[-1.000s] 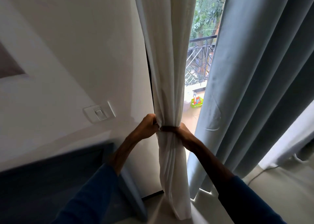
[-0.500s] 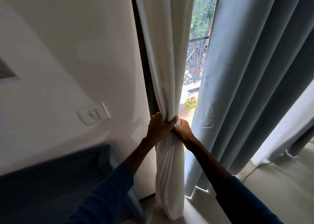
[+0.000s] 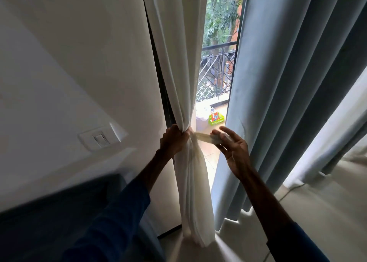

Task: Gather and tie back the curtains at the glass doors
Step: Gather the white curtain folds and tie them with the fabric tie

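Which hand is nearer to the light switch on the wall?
Left. The left hand grips the white curtain right of the light switch; the right hand holds the tie band farther right.

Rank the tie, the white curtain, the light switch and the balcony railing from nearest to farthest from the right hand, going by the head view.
1. Tie: held in the right hand.
2. White curtain: just left, gripped by the left hand.
3. Light switch: on the wall, far left.
4. Balcony railing: outside, beyond the glass.
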The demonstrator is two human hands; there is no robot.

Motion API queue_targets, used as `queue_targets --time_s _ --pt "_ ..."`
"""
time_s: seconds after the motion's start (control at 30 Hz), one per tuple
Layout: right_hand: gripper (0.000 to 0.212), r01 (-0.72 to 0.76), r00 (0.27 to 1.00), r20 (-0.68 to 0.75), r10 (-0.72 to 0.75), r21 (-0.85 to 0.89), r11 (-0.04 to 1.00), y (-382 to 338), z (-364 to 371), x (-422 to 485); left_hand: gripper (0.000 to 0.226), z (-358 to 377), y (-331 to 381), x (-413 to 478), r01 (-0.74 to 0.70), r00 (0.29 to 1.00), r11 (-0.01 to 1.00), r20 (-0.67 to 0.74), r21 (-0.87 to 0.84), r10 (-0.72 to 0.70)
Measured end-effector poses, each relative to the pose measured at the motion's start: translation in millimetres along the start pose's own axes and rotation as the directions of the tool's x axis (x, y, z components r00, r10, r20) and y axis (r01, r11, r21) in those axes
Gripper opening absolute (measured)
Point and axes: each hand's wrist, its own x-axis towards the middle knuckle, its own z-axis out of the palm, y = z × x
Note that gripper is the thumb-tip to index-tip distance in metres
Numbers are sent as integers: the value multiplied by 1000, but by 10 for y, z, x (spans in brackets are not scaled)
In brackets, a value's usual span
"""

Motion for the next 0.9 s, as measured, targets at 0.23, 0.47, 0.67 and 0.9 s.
queue_targets --time_s 0.23,0.47,0.67,0.9 --pt "18 128 956 288 -48 -264 956 275 162 -473 77 15 190 109 5 998 911 54 413 -30" --pt "19 66 817 547 182 -403 913 651 441 -626 72 151 160 232 153 937 982 331 -114 -108" --pt "40 -42 765 548 338 -481 876 568 393 -545 45 119 15 235 44 925 954 374 -295 73" --pt "32 -130 910 301 285 -447 885 737 66 -313 25 -79 -142 303 -237 847 954 442 -186 296"
